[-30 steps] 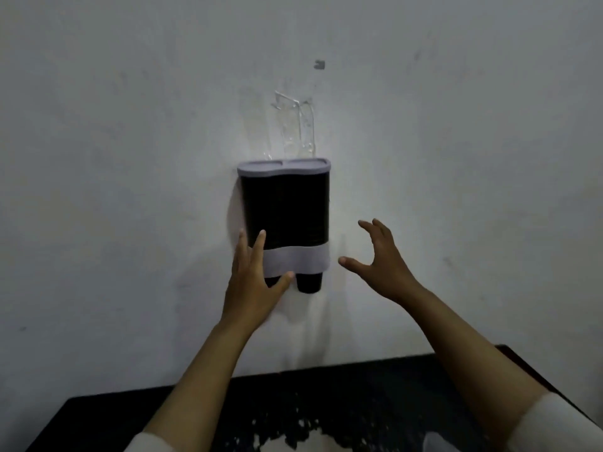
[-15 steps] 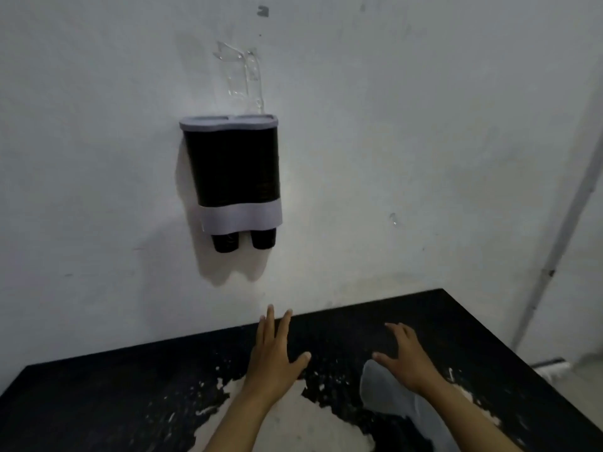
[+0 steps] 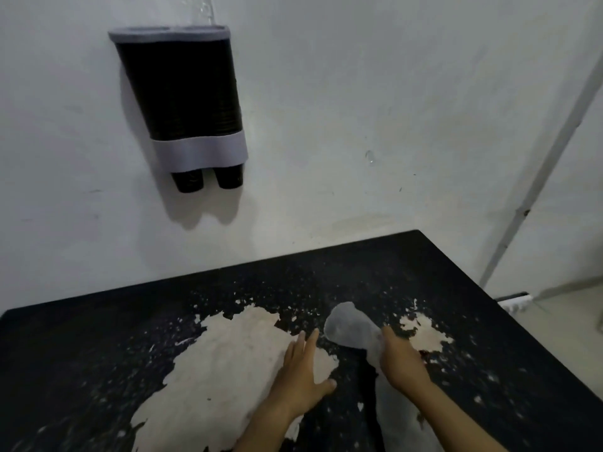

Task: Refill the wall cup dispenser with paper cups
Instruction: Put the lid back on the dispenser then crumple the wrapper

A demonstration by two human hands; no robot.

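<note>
The wall cup dispenser (image 3: pixel 182 93) hangs at the upper left, with a grey lid and grey lower band. Its clear body is filled with two stacks of black paper cups. Two cup bottoms (image 3: pixel 187 181) (image 3: pixel 228 179) stick out below the band. A translucent plastic sleeve (image 3: pixel 349 324) lies on the black table (image 3: pixel 98 337), its rounded end pointing away from me. My right hand (image 3: pixel 403 363) rests on the sleeve's middle with the fingers curled over it. My left hand (image 3: pixel 301 376) lies flat on the table just left of the sleeve, fingers spread, holding nothing.
The tabletop has large worn pale patches (image 3: pixel 228 360) and stands against the white wall. A clear hook (image 3: pixel 205 8) is fixed above the dispenser. A white pipe (image 3: pixel 535 190) runs down the wall on the right, beyond the table's right edge.
Both hands have dropped from the dispenser down to the table. The view has tilted down. My right hand has closed on the plastic sleeve, and my left hand has settled flat beside it.
</note>
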